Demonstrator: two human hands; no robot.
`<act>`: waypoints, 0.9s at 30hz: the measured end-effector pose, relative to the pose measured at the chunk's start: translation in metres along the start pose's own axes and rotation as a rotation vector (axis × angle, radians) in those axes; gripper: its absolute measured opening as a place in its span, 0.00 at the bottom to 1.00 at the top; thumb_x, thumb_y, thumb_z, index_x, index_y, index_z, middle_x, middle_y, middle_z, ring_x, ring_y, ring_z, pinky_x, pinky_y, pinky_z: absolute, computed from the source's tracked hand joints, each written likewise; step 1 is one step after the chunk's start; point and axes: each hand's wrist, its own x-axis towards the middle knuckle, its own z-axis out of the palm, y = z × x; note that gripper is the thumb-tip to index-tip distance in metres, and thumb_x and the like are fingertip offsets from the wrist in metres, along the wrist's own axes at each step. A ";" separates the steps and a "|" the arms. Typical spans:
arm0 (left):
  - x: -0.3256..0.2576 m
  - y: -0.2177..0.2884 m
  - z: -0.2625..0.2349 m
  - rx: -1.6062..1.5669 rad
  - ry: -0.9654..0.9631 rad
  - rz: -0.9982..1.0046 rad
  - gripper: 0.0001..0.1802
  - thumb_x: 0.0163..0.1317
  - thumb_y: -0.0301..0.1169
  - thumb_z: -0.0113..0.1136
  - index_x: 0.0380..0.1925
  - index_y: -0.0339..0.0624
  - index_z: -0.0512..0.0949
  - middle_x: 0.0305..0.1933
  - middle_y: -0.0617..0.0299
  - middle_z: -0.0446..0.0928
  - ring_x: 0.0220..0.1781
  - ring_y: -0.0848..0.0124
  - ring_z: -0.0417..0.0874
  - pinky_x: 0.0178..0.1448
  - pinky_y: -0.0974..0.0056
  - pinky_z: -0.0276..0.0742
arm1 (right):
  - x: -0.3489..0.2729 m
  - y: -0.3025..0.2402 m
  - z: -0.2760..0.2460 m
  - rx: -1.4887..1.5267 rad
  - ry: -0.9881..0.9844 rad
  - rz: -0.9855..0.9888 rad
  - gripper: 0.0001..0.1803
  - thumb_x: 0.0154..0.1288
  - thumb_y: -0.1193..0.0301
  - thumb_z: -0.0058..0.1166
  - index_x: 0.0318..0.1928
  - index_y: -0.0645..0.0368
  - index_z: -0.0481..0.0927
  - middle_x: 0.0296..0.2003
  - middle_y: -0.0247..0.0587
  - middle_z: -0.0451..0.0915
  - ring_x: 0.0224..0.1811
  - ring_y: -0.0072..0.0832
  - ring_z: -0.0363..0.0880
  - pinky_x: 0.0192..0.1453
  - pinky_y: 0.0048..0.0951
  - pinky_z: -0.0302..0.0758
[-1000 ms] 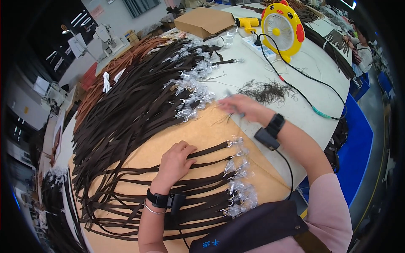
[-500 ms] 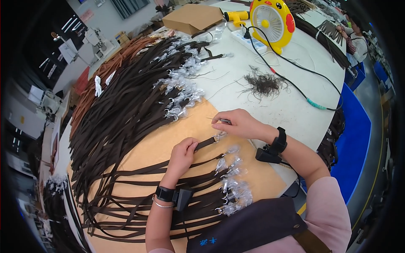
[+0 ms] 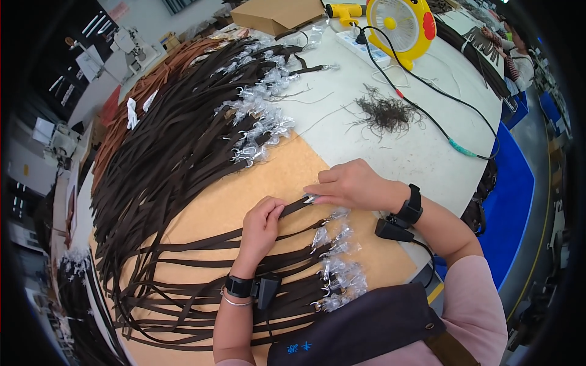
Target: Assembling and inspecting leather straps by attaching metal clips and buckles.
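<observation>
A dark brown strap lies across the tan board, its end raised between my two hands. My left hand is closed on the strap a little short of that end. At the end itself, my right hand is closed round a small pointed metal tool; only its tip shows, touching or very near the strap. The strap's metal hook is mostly hidden behind my right fingers. Closer to me, several more straps lie in a row, with plastic-wrapped metal hooks at their right ends.
A large heap of dark straps covers the left side, with brown straps behind. Beyond the board are loose threads, a yellow fan, a power strip, a black cable and a cardboard box.
My right hand has moved down and slightly left, bringing the tool from above the strap to its end. My left hand keeps its hold on the strap. The view has shifted slightly.
</observation>
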 end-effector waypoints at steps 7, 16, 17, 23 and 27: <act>0.000 0.000 0.000 -0.027 -0.018 -0.003 0.05 0.68 0.24 0.54 0.39 0.35 0.79 0.32 0.54 0.77 0.32 0.61 0.78 0.39 0.65 0.72 | 0.001 0.001 0.002 -0.033 -0.006 -0.062 0.12 0.63 0.60 0.62 0.45 0.47 0.87 0.25 0.30 0.74 0.27 0.29 0.80 0.26 0.32 0.74; -0.001 -0.004 0.001 -0.072 -0.005 0.007 0.05 0.68 0.23 0.54 0.38 0.34 0.79 0.32 0.53 0.77 0.32 0.62 0.77 0.39 0.65 0.72 | 0.002 0.000 0.002 -0.019 -0.057 -0.063 0.12 0.63 0.62 0.61 0.46 0.47 0.86 0.27 0.32 0.76 0.30 0.30 0.82 0.28 0.33 0.76; -0.001 -0.004 0.001 -0.072 -0.004 0.009 0.05 0.68 0.23 0.54 0.38 0.34 0.79 0.32 0.53 0.77 0.32 0.62 0.77 0.39 0.65 0.72 | 0.002 0.000 0.002 -0.018 -0.059 -0.058 0.12 0.63 0.62 0.61 0.46 0.47 0.85 0.27 0.32 0.76 0.30 0.30 0.82 0.28 0.33 0.76; -0.001 -0.007 0.002 -0.086 -0.013 -0.008 0.05 0.68 0.22 0.54 0.38 0.33 0.79 0.32 0.54 0.77 0.31 0.63 0.76 0.39 0.66 0.71 | 0.002 0.001 0.001 -0.019 -0.050 -0.071 0.12 0.63 0.62 0.61 0.46 0.47 0.85 0.27 0.32 0.76 0.30 0.30 0.82 0.29 0.33 0.76; -0.001 -0.007 0.002 -0.079 -0.018 -0.010 0.05 0.68 0.23 0.54 0.38 0.33 0.79 0.32 0.54 0.77 0.31 0.63 0.76 0.38 0.66 0.71 | 0.003 0.001 0.002 -0.038 -0.056 -0.082 0.12 0.63 0.62 0.61 0.46 0.47 0.85 0.27 0.31 0.76 0.30 0.29 0.82 0.29 0.32 0.76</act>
